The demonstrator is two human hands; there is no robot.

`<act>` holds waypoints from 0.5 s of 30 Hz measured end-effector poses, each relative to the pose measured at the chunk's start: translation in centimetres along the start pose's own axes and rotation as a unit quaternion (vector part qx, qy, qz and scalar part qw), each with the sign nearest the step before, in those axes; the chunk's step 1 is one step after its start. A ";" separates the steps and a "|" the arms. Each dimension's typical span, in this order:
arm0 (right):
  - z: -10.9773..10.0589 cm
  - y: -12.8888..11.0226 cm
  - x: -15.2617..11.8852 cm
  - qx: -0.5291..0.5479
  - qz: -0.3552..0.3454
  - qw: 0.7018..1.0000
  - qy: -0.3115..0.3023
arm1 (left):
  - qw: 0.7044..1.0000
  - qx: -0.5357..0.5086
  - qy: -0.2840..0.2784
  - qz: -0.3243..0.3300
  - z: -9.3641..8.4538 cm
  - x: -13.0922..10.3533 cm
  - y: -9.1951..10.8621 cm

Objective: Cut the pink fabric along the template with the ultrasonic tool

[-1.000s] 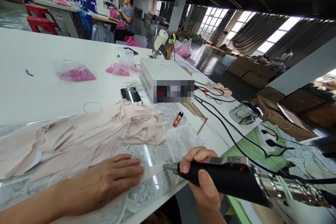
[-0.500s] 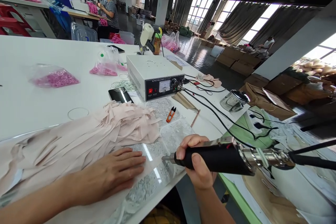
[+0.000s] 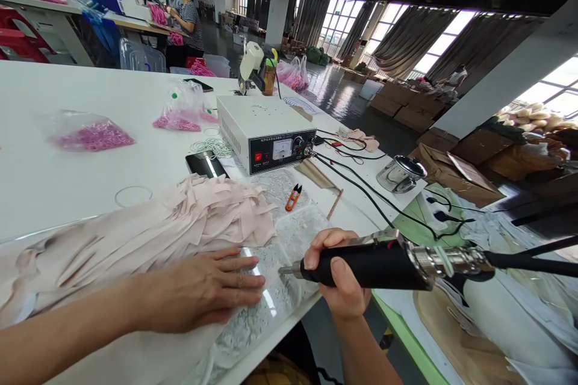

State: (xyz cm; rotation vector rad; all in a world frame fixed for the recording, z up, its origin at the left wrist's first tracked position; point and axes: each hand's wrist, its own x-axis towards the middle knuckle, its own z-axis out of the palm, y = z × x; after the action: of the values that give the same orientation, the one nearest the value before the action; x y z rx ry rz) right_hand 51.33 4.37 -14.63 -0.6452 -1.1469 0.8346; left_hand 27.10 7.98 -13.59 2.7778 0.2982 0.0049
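Note:
My left hand (image 3: 203,289) lies flat, fingers stretched, on pale pink fabric (image 3: 149,346) near the table's front edge. In my right hand (image 3: 341,283) is a black ultrasonic welding gun (image 3: 370,261), its thin metal tip (image 3: 286,270) pointing left. The tip is close to my left fingertips, over the clear mat (image 3: 295,240); I cannot tell whether it touches. Beside my left hand, a heap of pale pink fabric strips (image 3: 217,207) spreads to the left. A cable runs from the gun's rear end.
Behind the fabric stands a white control box (image 3: 266,126) with cables. Orange thread snips (image 3: 293,197), a phone (image 3: 205,165), bags of pink loops (image 3: 94,134) and a metal mug (image 3: 401,173) lie around it. A green surface (image 3: 418,225) adjoins on the right. Other people sit far back.
My left hand has slid slightly to the right, nearer the gun's tip. The gun's rear end has shifted a little, while its tip has stayed nearly in place.

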 end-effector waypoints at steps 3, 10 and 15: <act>0.0 0.1 0.0 0.004 0.001 1.000 0.011 | 0.998 -0.045 -0.031 -0.010 -0.4 0.4 -0.2; 0.0 0.2 0.1 0.006 0.004 1.000 0.021 | 0.991 -0.093 -0.085 -0.037 -1.1 1.6 -0.8; 0.0 0.2 0.2 0.002 0.003 1.000 0.023 | 0.989 -0.110 -0.087 -0.046 -1.5 1.8 -0.8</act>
State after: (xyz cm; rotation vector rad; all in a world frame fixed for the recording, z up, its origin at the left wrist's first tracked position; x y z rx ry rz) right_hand 51.35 4.64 -14.69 -0.6622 -1.1026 0.8238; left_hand 28.69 9.58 -12.54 2.5222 0.3577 -0.2127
